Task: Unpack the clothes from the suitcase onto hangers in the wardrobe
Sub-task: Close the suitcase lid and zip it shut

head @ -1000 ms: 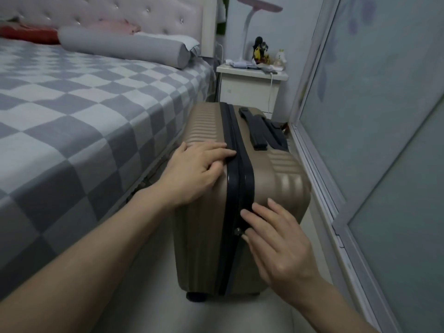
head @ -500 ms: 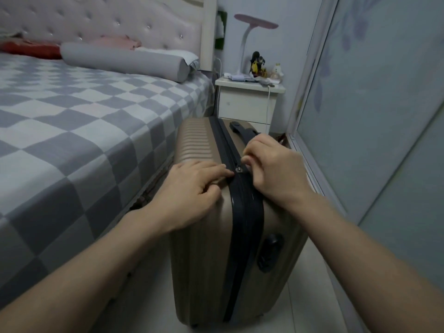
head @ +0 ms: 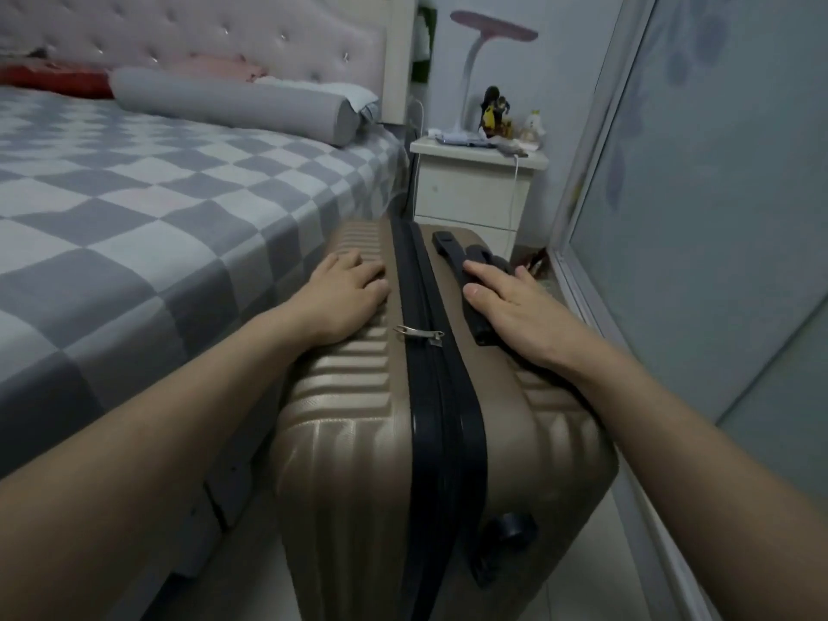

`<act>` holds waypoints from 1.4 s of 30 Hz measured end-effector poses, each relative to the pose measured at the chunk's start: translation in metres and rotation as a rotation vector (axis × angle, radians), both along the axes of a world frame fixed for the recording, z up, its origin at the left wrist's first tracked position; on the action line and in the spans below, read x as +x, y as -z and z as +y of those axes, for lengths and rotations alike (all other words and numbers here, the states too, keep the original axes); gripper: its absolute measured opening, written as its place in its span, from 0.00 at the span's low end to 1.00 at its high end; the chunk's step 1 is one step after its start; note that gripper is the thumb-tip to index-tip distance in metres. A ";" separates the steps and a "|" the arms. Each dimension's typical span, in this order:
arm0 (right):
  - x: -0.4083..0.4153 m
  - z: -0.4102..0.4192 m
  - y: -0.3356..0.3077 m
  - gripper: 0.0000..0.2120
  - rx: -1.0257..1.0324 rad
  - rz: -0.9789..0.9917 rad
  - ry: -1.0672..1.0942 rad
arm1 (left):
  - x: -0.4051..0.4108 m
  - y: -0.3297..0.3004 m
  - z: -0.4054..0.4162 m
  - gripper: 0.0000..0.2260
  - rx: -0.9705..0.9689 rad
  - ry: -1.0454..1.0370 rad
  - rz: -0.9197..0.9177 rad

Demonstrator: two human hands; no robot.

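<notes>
Resting flat, your left hand [head: 347, 298] and right hand [head: 506, 302] lie spread on one suitcase [head: 358, 423]; one zipper pull [head: 419, 332] shows between them; no legible writing.

Suitcase [head: 358, 441] between bed [head: 157, 195] and sliding door [head: 717, 217], nightstand [head: 475, 190] behind

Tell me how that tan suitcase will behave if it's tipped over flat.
The suitcase stands on a narrow edge between the bed and the wardrobe door, so it probably tips easily. Its ribbed hard shell should stay rigid. The left hand and right hand rest on top, steadying it.
</notes>
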State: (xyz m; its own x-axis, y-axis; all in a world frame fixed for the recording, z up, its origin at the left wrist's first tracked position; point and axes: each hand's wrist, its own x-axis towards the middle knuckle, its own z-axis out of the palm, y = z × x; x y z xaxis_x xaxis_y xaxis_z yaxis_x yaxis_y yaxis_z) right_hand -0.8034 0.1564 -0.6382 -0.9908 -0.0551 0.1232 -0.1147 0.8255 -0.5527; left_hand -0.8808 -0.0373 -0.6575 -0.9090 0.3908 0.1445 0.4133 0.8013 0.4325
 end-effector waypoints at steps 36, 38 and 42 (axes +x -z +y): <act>0.173 -0.078 -0.072 0.08 -0.163 -0.181 0.360 | 0.198 -0.071 -0.050 0.31 -0.028 -0.439 -0.510; 0.121 -0.065 -0.079 0.07 -0.258 -0.328 0.382 | 0.179 -0.073 -0.042 0.40 0.043 -0.448 -0.664; 0.043 -0.054 -0.063 0.11 -0.305 -0.643 0.291 | 0.152 -0.068 -0.036 0.47 0.142 -0.448 -0.889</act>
